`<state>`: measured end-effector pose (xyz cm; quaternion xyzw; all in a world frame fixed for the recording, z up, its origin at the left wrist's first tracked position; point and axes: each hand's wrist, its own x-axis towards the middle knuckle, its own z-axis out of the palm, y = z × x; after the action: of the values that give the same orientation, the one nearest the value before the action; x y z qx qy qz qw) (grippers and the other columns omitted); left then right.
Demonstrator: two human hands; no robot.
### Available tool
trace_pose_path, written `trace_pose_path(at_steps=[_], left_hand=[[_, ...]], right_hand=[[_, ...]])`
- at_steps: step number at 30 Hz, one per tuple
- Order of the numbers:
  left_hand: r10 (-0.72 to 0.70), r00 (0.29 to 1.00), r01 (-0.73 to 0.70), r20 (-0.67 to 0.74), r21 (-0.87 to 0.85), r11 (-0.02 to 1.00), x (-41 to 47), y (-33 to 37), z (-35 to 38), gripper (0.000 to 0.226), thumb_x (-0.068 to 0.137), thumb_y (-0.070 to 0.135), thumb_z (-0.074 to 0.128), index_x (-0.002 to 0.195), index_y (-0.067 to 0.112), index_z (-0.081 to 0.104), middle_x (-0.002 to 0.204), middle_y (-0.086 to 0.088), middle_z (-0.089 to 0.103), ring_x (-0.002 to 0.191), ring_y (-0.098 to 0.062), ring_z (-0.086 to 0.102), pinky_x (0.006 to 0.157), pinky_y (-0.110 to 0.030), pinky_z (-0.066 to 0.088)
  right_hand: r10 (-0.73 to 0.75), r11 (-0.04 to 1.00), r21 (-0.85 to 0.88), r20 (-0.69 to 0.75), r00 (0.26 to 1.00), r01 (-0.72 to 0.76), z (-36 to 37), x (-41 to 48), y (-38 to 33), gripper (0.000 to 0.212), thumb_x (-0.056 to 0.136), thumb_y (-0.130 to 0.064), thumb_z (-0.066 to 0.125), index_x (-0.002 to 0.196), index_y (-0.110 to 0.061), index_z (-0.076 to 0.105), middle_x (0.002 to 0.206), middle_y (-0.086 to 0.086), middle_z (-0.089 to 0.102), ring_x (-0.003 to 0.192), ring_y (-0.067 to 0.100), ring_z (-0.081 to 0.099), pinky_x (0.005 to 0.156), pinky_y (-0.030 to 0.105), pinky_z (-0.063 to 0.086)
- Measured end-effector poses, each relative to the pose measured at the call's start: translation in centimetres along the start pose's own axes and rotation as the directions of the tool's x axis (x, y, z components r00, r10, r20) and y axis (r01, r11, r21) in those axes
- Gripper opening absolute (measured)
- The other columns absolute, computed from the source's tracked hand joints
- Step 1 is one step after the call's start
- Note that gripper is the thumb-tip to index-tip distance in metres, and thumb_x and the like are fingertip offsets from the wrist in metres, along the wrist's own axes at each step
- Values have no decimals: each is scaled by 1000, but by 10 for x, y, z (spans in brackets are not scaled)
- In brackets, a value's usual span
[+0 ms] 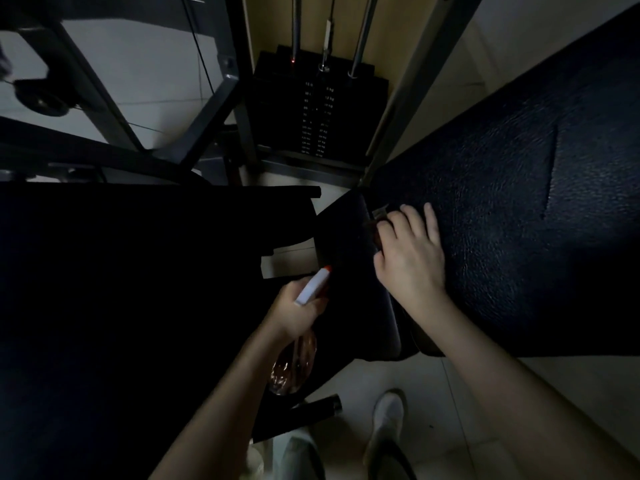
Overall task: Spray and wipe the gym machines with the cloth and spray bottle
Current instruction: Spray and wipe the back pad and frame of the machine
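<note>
Translucent bottle [293, 363], pebbled black pad [502, 220]

Head view: dim, underexposed.
Your frame's left half sinks into black shadow; pale floor tiles [433, 393] catch faint light; edges bend.
</note>
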<state>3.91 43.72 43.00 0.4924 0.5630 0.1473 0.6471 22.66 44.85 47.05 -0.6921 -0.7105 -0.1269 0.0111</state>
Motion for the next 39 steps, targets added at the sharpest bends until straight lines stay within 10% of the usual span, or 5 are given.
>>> trace_pose_path(at_steps=[3, 11, 22, 31, 39], left_hand=[[-3, 1000, 4, -24, 37, 999, -10, -6, 1, 21, 89, 0, 54, 86, 18, 64, 70, -2, 57, 60, -14, 55, 59, -27, 45], [-25, 990, -14, 140, 269, 963, -37, -19, -1, 27, 95, 11, 55, 118, 26, 56, 101, -5, 60, 93, -22, 61, 89, -38, 52], [2, 1000, 11, -28, 473, 881, -58, -50, 1, 35, 96, 28, 56, 129, 18, 56, 89, -4, 63, 70, -4, 61, 67, -16, 51], [194, 980, -165, -34, 395, 904, -50, -52, -8, 43, 96, 17, 54, 139, 16, 47, 120, -16, 64, 93, -14, 65, 79, -13, 48], [244, 960, -193, -135, 307, 932, -41, -53, -10, 40, 94, 16, 56, 134, 17, 51, 95, -2, 64, 72, -11, 63, 67, -24, 55]], right_hand=[[1, 1000, -4, -10, 1000, -1, 1, -1, 1, 34, 67, -15, 71, 99, -6, 66, 106, 11, 63, 115, 31, 53, 114, 47, 16], [2, 1000, 18, -15, 1000, -2, 2, -1, 2, 32, 67, -14, 70, 98, -6, 66, 105, 12, 63, 115, 32, 53, 114, 48, 20], [8, 1000, 14, -32, 999, -7, 1, -2, 2, 30, 67, -11, 71, 96, -5, 66, 104, 12, 63, 116, 32, 53, 114, 48, 19], [-7, 999, -34, -17, 1000, 6, 5, -3, 0, 42, 69, -10, 72, 110, -2, 64, 113, 11, 62, 119, 30, 50, 114, 44, 13], [-14, 999, -36, -20, 1000, 13, 6, -3, -1, 44, 70, -8, 71, 112, -1, 63, 114, 11, 62, 120, 30, 51, 115, 43, 13]])
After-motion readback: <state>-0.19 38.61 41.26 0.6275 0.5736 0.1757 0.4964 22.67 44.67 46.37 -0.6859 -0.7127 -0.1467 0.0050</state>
